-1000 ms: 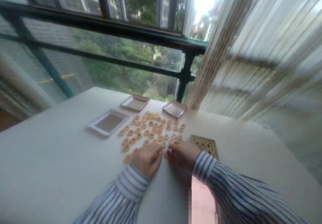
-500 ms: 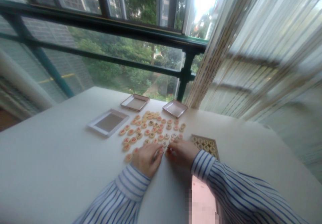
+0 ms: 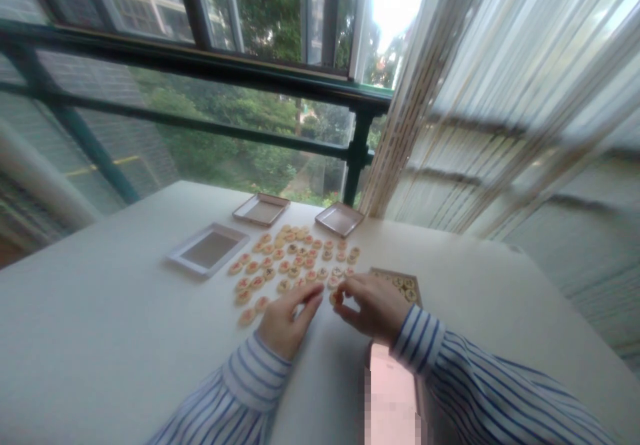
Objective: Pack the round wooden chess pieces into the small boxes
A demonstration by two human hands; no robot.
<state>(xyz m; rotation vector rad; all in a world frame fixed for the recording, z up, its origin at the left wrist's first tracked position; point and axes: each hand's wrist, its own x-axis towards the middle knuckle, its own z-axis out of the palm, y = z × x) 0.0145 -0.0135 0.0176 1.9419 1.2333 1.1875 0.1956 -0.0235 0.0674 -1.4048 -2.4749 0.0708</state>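
Observation:
Many round wooden Chinese chess pieces [image 3: 269, 263] with red or dark characters lie loosely spread on the white table [image 3: 125, 312]. At the near right edge of the spread, my right hand [image 3: 375, 305] pinches one Chinese chess piece [image 3: 339, 296] between thumb and fingers, tilted on its edge. Just left of it, my left hand [image 3: 285, 318] rests low by the nearest pieces, thumb and index tips brought together. Whether anything small is between those tips is hidden. Partly behind my right hand sits a box [image 3: 419, 284] holding pieces in rows.
Two shallow trays, a left one [image 3: 261, 224] and a right one [image 3: 340, 233], stand at the far table edge. A pale lid or tray [image 3: 175, 257] lies left of the pieces. A phone [image 3: 393, 368] is near my right forearm. Beyond are a green railing [image 3: 200, 65] and a curtain [image 3: 400, 112].
My hands have moved a little apart, and the right hand now shows the piece in its pinch. The view has shifted slightly; table items appear a bit further left.

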